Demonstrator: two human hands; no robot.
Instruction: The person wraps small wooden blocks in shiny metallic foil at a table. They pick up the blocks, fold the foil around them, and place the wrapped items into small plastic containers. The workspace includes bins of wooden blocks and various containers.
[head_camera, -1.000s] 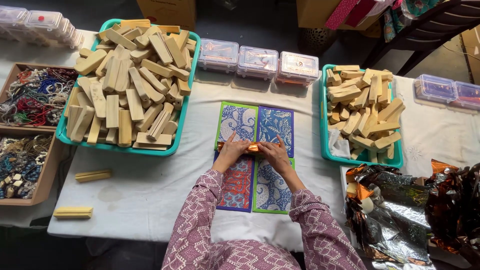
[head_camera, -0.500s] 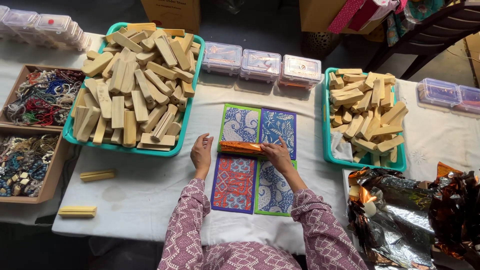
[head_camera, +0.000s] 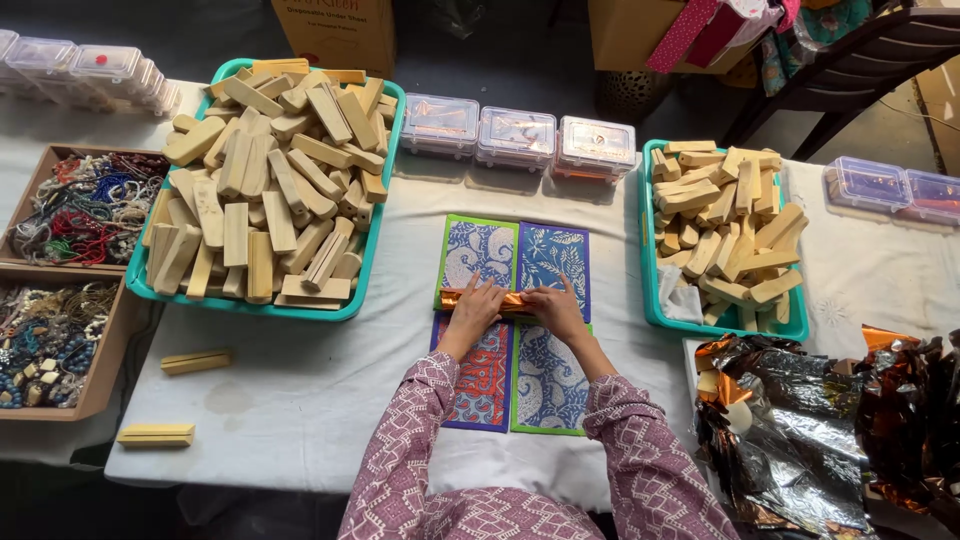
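Both hands are pressing down on a foil-wrapped bar (head_camera: 500, 300) that is lying across the middle of four patterned cards (head_camera: 480, 250) on the white table (head_camera: 300, 400); the left hand (head_camera: 473, 308) is lying flat with fingers spread over the bar's left half; the right hand (head_camera: 553, 308) is covering its right end, fingers together. A large teal tray of wooden blocks (head_camera: 262, 190) is sitting well to the left; a smaller tray (head_camera: 722, 232) is sitting to the right.

**White-clothed table, fully laid**

Your table (head_camera: 300, 400) carries two teal trays (head_camera: 385, 215) of wooden blocks, three clear lidded boxes (head_camera: 515, 138), four patterned cards (head_camera: 550, 380), two loose blocks (head_camera: 195, 361), crumpled foil (head_camera: 790, 440), and bead-filled cardboard boxes (head_camera: 100, 375) at its left edge.
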